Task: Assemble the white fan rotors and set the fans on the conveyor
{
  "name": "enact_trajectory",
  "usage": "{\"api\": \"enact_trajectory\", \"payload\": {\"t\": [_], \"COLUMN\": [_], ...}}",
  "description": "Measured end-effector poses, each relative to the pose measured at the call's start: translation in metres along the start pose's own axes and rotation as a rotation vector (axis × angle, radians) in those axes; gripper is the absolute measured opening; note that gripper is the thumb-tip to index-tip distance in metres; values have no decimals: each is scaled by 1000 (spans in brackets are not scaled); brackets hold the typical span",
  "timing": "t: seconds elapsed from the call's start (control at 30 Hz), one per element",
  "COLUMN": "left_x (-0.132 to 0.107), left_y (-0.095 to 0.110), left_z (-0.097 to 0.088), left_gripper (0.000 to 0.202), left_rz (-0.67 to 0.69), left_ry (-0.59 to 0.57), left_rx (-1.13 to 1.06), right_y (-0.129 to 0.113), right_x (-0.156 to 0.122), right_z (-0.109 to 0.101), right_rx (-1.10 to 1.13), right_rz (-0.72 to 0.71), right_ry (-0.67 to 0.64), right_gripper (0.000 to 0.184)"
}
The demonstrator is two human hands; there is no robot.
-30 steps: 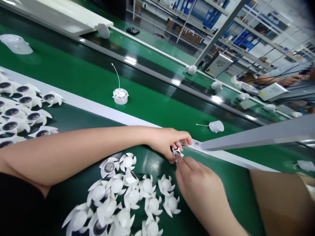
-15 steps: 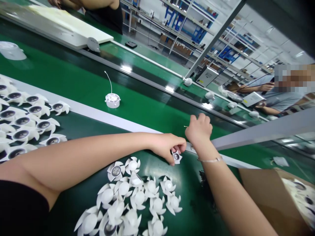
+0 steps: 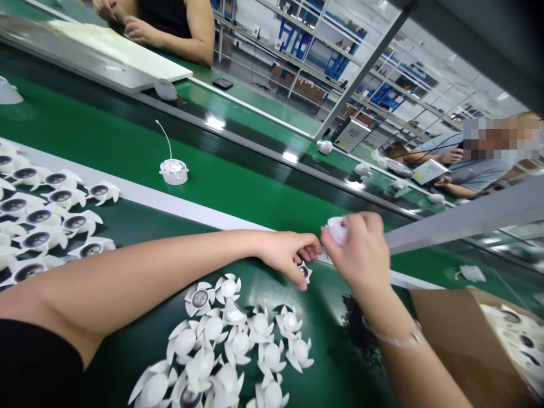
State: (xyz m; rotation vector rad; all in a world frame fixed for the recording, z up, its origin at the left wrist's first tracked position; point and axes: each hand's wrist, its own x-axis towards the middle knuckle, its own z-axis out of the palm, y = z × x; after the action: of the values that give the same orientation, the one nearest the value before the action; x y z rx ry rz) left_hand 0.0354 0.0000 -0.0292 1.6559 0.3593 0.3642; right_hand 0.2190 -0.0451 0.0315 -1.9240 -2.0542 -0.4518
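Note:
My right hand point(image 3: 361, 246) grips a white round fan housing point(image 3: 337, 230) at its edge, just above the near rail of the conveyor. Part of that housing is hidden by the fingers. My left hand point(image 3: 293, 255) reaches across the bench with fingers spread and thumb pointing down, close to a small white fan blade point(image 3: 304, 273). The hand partly covers this blade, and its dark hub ring faces up. Toward me lies a group of white fan blades point(image 3: 238, 343), most with their smooth hubs up.
More fan blades point(image 3: 40, 216) cover the bench at left. Another round housing point(image 3: 174, 171) with an upright wire sits on the green belt point(image 3: 255, 190). A cardboard box point(image 3: 450, 334) of white parts stands at right. Two people work across the line.
My right hand has come back toward me off the belt, bringing the white housing into sight. My left fingers have spread slightly beside the small blade. The housing on the belt has shifted left.

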Motion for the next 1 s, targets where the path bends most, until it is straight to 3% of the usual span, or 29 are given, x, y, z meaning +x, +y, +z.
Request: {"api": "enact_trajectory", "payload": {"t": [0.03, 0.1, 0.27, 0.33, 0.5, 0.8, 0.9, 1.0], "left_x": [1, 4, 6, 5, 4, 7, 3, -3], "left_y": [1, 3, 9, 10, 5, 5, 7, 12], "left_z": [-1, -4, -10, -10, -7, -3, -4, -9], "left_gripper": [66, 52, 37, 40, 52, 42, 45, 40], "left_rz": [-11, -41, -194, -179, -71, -177, -137, -97], "left_ry": [7, 52, 265, 269, 165, 207, 169, 34], "left_rx": [-61, -201, -294, -283, -226, -21, -6, -15], "right_y": [2, 5, 6, 4, 4, 11, 17, 24], "right_x": [-15, -42, -82, -86, -87, -81, -78, -79], "right_z": [-11, -24, -11, -2, 6, 12, 3, -3], "right_rx": [144, 410, 793, 798, 690, 767, 800, 798], "right_rz": [-85, -166, -6, -12, -263, -142, -217, -334], "right_ry": [106, 144, 22, 8, -105, -174, -248, -401], "right_gripper": [28, 21, 13, 14, 22, 21, 21, 16]}}
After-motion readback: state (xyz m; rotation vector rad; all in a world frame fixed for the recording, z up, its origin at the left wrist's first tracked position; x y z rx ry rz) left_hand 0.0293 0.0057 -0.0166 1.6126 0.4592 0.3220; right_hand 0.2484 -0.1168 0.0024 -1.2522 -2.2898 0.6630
